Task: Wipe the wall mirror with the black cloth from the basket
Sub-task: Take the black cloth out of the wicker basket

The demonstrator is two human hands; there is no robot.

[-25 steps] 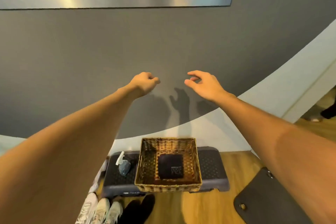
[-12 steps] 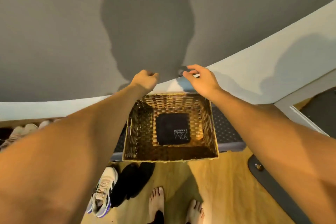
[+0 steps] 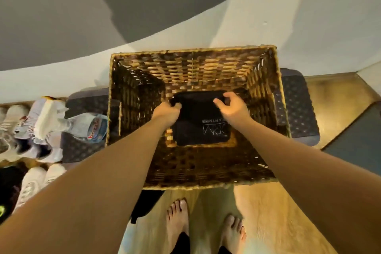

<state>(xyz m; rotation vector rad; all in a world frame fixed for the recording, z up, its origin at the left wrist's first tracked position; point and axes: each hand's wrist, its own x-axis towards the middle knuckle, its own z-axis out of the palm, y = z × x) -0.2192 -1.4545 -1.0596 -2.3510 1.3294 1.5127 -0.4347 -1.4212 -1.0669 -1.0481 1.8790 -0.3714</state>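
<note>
My left hand point(image 3: 167, 112) and right hand point(image 3: 233, 107) pinch the far corners of the folded black cloth point(image 3: 199, 128) lying on the basket point(image 3: 191, 64) floor, so it should lift out flat for wiping.

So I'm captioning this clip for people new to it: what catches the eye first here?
A big wicker basket fills the middle of the view, with a folded black cloth lying on its bottom. Both hands reach inside: the left hand and the right hand each grip the cloth's far edge. Bare feet stand on the wooden floor just below.
</note>
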